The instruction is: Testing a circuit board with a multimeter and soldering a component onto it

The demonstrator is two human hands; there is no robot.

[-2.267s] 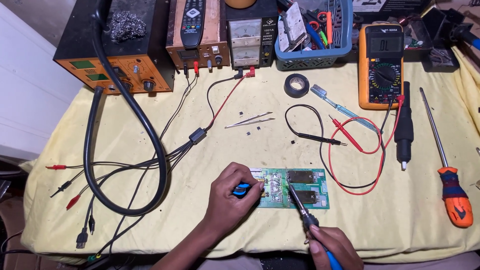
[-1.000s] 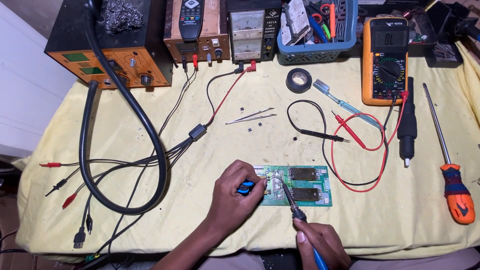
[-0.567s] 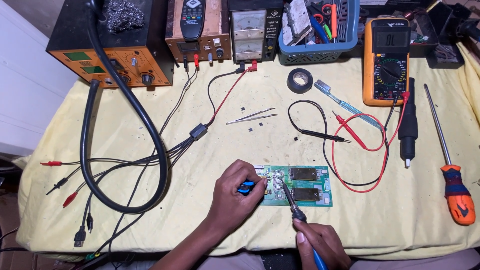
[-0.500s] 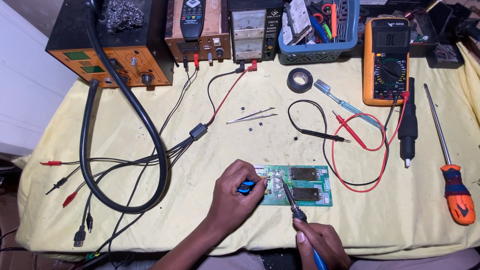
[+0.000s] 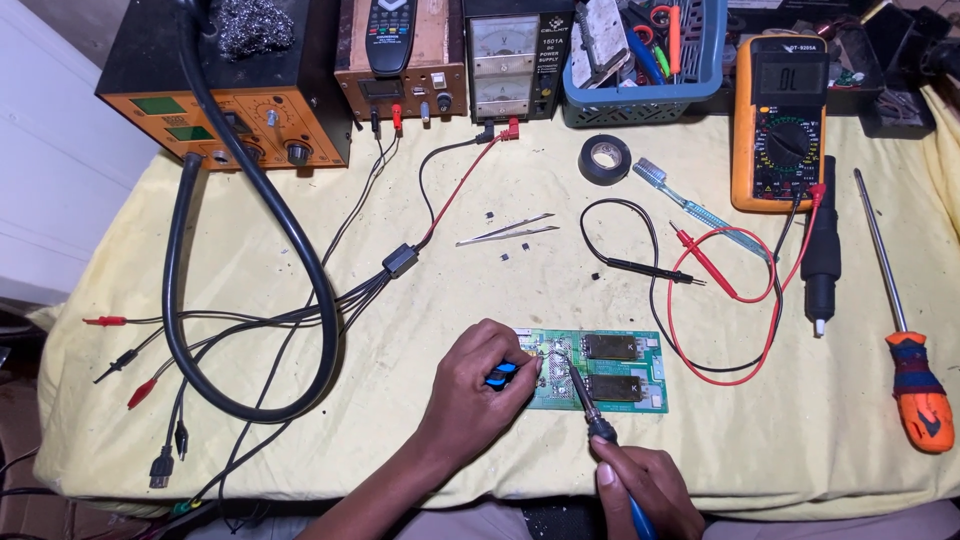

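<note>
Two hands work one green circuit board [image 5: 598, 370] lying on the yellow-covered counter [image 5: 400, 440], near its front edge. Left hand [image 5: 478, 390] has fingers pinching a small blue tool [image 5: 502, 375] at the board's left end. Right hand [image 5: 648, 488] has fingers wrapped round a soldering iron [image 5: 590, 410], tip on the board's left part. Soldering looks underway; a steady tip matters next.
</note>
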